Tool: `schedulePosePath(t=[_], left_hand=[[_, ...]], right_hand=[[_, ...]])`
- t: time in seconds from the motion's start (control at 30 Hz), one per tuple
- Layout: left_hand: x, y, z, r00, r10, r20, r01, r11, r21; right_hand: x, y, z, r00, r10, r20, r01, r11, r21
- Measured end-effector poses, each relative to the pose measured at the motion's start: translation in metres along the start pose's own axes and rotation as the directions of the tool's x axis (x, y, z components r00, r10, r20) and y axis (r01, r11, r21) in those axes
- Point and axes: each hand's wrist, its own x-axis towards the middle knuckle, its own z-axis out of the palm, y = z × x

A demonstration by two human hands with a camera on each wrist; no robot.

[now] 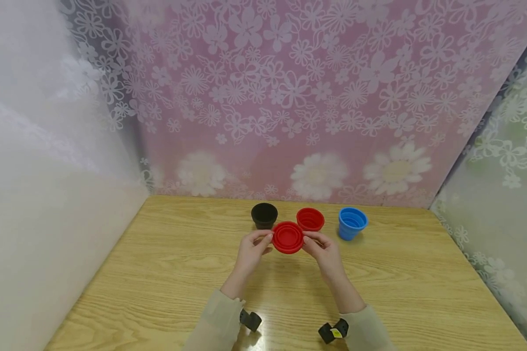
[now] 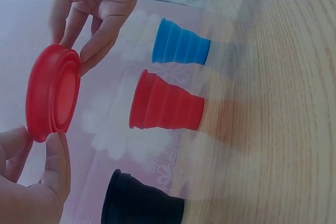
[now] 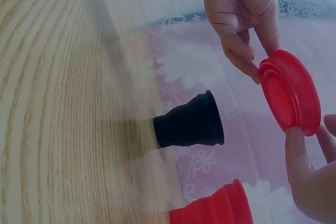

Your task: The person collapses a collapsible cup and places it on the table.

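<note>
A collapsed red folding cup (image 1: 287, 237) is held up above the table, flattened into a ringed disc. My left hand (image 1: 251, 251) pinches its left rim between thumb and fingers, and my right hand (image 1: 325, 252) pinches the right rim the same way. In the left wrist view the flattened cup (image 2: 53, 94) shows side-on, with a thick outer ring. Behind it stand three expanded folding cups, mouths up: a black cup (image 1: 264, 215), a second red cup (image 1: 310, 219) and a blue cup (image 1: 352, 223). The held cup overlaps the standing red one in the head view.
The wood-grain table (image 1: 158, 273) reaches back to a pink flowered curtain (image 1: 263, 122). Pale sheeting (image 1: 48, 195) hangs at the left, and a flowered translucent sheet (image 1: 505, 209) at the right. Small black wrist cameras (image 1: 250, 320) sit at both sleeves.
</note>
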Motion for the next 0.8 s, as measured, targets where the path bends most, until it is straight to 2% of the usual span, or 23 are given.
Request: schedulePosePath(t=[0.13, 0.23, 0.33, 0.47, 0.63, 0.8], left_hand=[[-0.002, 0.006, 0.002, 1.0, -0.011, -0.003, 0.011, 1.0, 0.001], [-0.007, 0.016, 0.004, 1.0, -0.008, -0.006, 0.008, 1.0, 0.0], [-0.008, 0.017, 0.005, 1.0, -0.016, -0.016, 0.016, 1.0, -0.019], [-0.005, 0.012, 0.003, 1.0, -0.019, -0.021, 0.018, 0.999, -0.043], [0.001, -0.004, -0.001, 1.0, -0.019, -0.019, 0.017, 0.996, -0.086], [0.006, -0.015, -0.006, 0.998, -0.057, -0.04, 0.052, 0.992, -0.113]], right_hand=[[0.001, 0.0, 0.0, 1.0, 0.019, -0.016, -0.019, 1.0, -0.021], [0.001, 0.001, 0.0, 1.0, 0.017, -0.017, -0.017, 0.999, -0.028], [0.001, 0.002, 0.0, 1.0, 0.012, -0.015, -0.013, 1.0, -0.026], [0.002, 0.004, 0.001, 1.0, 0.011, -0.011, -0.011, 1.0, -0.02], [0.003, 0.006, 0.003, 0.999, 0.04, -0.01, -0.04, 0.998, -0.049], [0.006, 0.009, 0.006, 0.998, 0.065, -0.014, -0.066, 0.997, -0.03]])
